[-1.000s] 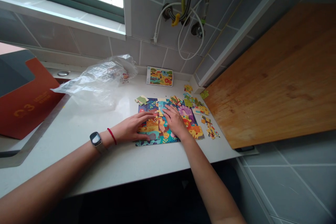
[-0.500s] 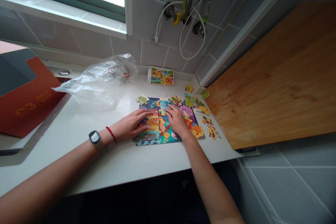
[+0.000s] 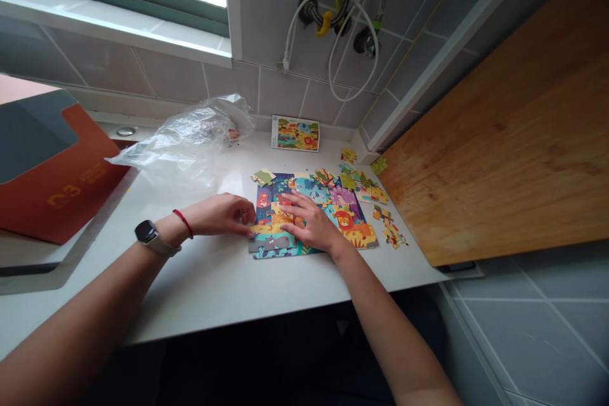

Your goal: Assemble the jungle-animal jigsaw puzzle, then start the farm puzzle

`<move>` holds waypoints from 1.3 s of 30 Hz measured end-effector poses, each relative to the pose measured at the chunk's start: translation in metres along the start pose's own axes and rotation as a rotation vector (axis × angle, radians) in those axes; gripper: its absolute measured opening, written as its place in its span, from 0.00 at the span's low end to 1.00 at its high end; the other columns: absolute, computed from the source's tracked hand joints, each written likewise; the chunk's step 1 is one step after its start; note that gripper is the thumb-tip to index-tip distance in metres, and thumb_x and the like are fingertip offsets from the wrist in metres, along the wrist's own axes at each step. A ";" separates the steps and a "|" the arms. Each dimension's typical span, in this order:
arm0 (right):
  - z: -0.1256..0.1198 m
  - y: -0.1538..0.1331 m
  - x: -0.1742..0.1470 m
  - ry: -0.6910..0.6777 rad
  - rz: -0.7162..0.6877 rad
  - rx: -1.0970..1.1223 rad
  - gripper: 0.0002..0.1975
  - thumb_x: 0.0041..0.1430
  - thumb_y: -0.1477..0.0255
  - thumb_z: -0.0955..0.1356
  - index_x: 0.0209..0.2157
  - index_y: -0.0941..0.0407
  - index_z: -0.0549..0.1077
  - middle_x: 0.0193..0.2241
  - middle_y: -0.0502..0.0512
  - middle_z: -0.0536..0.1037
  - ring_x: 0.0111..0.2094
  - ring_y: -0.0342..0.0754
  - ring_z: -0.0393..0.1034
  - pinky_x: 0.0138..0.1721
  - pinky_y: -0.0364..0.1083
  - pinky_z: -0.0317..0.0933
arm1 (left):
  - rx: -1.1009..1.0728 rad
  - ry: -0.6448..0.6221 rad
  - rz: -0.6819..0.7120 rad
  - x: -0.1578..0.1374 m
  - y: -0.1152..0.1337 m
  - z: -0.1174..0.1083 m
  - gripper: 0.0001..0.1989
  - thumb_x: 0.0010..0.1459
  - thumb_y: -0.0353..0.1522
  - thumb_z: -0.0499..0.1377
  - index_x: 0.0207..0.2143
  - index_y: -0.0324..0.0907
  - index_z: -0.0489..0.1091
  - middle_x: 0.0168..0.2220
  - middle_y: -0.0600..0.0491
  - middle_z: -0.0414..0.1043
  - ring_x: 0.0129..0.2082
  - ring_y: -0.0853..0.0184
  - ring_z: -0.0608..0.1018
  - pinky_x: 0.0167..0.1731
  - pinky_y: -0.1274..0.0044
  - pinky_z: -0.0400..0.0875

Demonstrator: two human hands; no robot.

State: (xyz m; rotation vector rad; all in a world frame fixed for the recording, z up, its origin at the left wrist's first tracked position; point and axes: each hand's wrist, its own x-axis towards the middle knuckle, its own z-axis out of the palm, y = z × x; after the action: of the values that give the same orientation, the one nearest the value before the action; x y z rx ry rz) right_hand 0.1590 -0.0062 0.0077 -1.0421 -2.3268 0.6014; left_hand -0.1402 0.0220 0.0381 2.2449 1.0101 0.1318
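Observation:
A colourful animal jigsaw puzzle lies largely assembled on the white counter. At its left edge is my left hand, fingers curled and thumb low, closed on an edge piece that is mostly hidden by the fingertips. My right hand lies palm down over the middle of the puzzle with its fingers spread, covering part of the picture. The hippo piece at the lower left juts slightly past the row below. A green loose piece overlaps the upper left corner.
Several loose pieces lie right of the puzzle. A picture card leans against the back wall. A clear plastic bag and an orange-grey box stand to the left; a wooden board rises at the right.
My left hand has drawn back left from the puzzle's surface to its edge, its fingers curling. My right hand has slid left and nearer, uncovering the elephant and lion.

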 end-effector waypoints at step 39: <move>-0.003 0.004 -0.006 -0.094 -0.015 0.000 0.24 0.53 0.57 0.81 0.51 0.49 0.83 0.61 0.60 0.75 0.69 0.63 0.60 0.70 0.66 0.56 | -0.037 -0.014 0.149 0.006 -0.002 0.011 0.09 0.59 0.40 0.68 0.36 0.44 0.81 0.35 0.52 0.79 0.33 0.66 0.77 0.35 0.77 0.68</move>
State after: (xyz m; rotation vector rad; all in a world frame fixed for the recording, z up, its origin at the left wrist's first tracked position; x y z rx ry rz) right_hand 0.1662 -0.0079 0.0057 -1.0162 -2.4128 0.6574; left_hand -0.1330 0.0213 0.0272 2.2826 0.8262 0.1982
